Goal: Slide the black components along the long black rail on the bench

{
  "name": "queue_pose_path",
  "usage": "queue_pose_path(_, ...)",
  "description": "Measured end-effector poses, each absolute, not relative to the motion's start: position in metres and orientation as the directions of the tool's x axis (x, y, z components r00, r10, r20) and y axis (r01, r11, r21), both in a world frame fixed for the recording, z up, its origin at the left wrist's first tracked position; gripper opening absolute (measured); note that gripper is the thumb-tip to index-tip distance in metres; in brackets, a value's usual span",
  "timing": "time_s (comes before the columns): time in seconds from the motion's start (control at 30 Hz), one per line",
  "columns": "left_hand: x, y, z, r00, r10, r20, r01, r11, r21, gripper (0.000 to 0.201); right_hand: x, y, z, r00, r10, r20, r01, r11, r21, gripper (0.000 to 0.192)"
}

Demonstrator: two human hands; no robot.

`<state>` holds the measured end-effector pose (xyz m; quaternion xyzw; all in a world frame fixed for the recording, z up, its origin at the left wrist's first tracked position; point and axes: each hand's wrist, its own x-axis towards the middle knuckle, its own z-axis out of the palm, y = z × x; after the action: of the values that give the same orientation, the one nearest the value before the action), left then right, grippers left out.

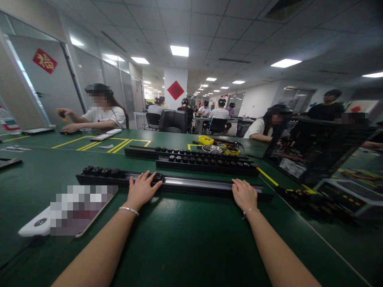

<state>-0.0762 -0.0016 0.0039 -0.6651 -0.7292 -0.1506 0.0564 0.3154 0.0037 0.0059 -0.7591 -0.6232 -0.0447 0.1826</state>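
Head view, 1 frame. Both hands rest on the nearest long black rail [191, 184], which lies crosswise on the green table [185, 239].

Left hand [142, 189]: fingers spread, palm down, fingertips over the rail's top edge. Just left of it, a row of black knob-like caps [101, 172] sits in the rail; directly under the fingertips is 1 more cap, touched or nearly so, cannot tell which. Right of this hand the rail's channel is bare and shiny.

Right hand [243, 194]: fingers together, laid flat, pressing on the rail's near edge close to its right end. It grips nothing between the fingers.

Beyond both hands, 2 more rails [206, 164] filled with caps lie parallel, well apart from the fingers. Further off, a yellow tray [206, 140]. Near the left forearm, a phone [74, 211] lies flat on the table.

Judgement on the step: the right hand looks to be steadying the rail. Keep that pressure even so the rail does not skate while the left fingers work the cap; push along the channel, not across it.

Other people sit at far tables; none reach near.
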Motion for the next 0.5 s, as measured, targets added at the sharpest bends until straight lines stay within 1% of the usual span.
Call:
queue_pose_path(0.27, -0.0728, -0.0024, 0.0049, -0.106, 0.954, 0.279, 0.987, 0.068, 0.144, 0.067, 0.3143, 0.0028, 0.007, 0.224, 0.933, 0.282, 0.961, -0.164, -0.221, 0.053)
queue_pose_path(0.5, -0.0707, -0.0031, 0.0048, -0.105, 0.955, 0.277, 0.988, 0.068, 0.141, 0.068, 0.3138, 0.003, 0.0054, 0.234, 0.921, 0.311, 0.96, -0.168, -0.225, 0.05)
